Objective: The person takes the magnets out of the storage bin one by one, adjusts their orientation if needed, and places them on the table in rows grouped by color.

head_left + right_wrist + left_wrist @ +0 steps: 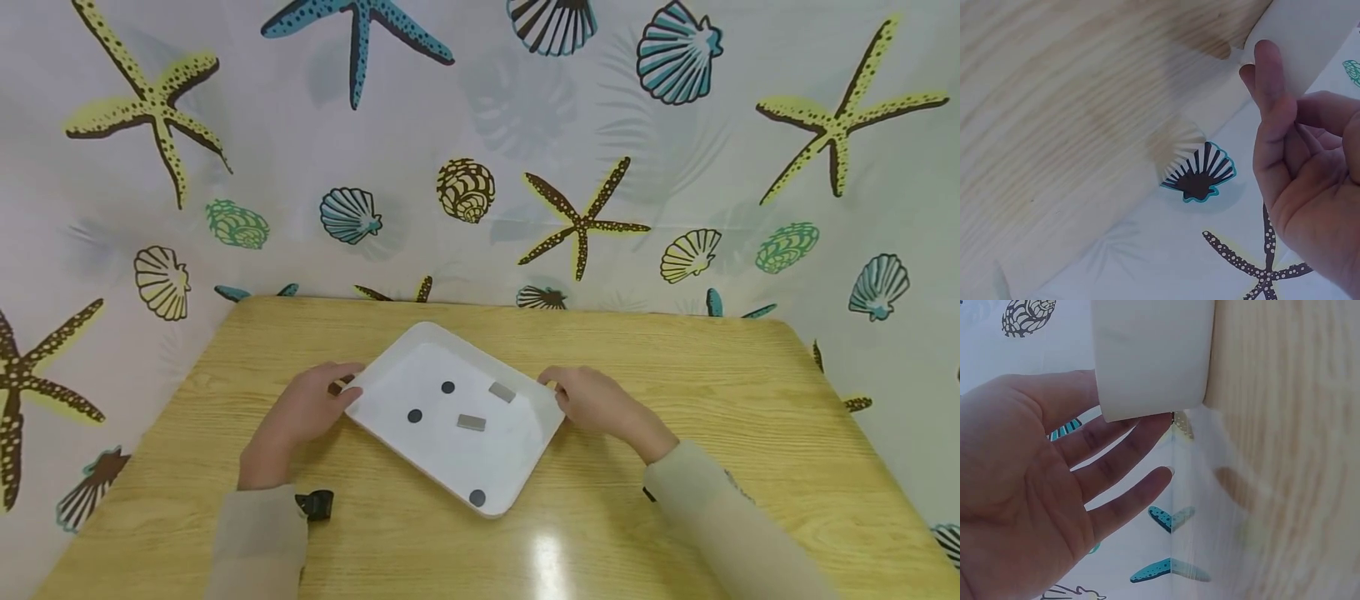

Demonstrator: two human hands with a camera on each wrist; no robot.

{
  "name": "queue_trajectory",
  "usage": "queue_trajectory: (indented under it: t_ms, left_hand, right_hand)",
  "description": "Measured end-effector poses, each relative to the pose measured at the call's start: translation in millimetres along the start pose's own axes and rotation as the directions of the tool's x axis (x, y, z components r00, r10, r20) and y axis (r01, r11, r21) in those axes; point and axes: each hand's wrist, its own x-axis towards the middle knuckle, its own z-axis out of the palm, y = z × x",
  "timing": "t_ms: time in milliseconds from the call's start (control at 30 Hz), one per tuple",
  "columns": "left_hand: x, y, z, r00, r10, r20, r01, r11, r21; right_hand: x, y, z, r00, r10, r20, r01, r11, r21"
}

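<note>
A shallow white tray (pixel 397 358) is turned diagonally over the wooden table. Inside it lie three round black discs (pixel 415 416) and two grey rectangular bars (pixel 472 422); one disc sits by the near corner. My left hand (pixel 318 400) grips the tray's left corner between thumb and fingers, and the left wrist view shows the tray's outer wall (pixel 1154 356) against them. At the right corner my right hand (pixel 592 400) pinches the rim, with its fingers along the outer wall (pixel 1310 50). Whether the tray's base touches the table cannot be told.
The wood-grained table (pixel 712 375) extends on both sides of the tray. Behind and beside it hangs a white cloth (pixel 420 242) printed with starfish and shells. A black strap piece (pixel 318 504) shows at the left sleeve.
</note>
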Motion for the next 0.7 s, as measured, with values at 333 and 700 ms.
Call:
queue_trajectory:
  t_ms: [333, 700]
  left_hand:
    - [-2.1, -1.0, 0.2, 1.0, 0.008, -0.002, -0.008, 1.0, -0.015]
    - [-5.7, -1.2, -1.1, 0.999, 0.013, 0.034, -0.011, 0.998, -0.057]
  right_hand:
    - [12.1, 9.0, -2.2, 1.0, 0.004, 0.003, -0.004, 1.0, -0.005]
    - [17.9, 6.1, -4.1, 0.997, 0.07, 0.021, -0.071, 0.996, 0.047]
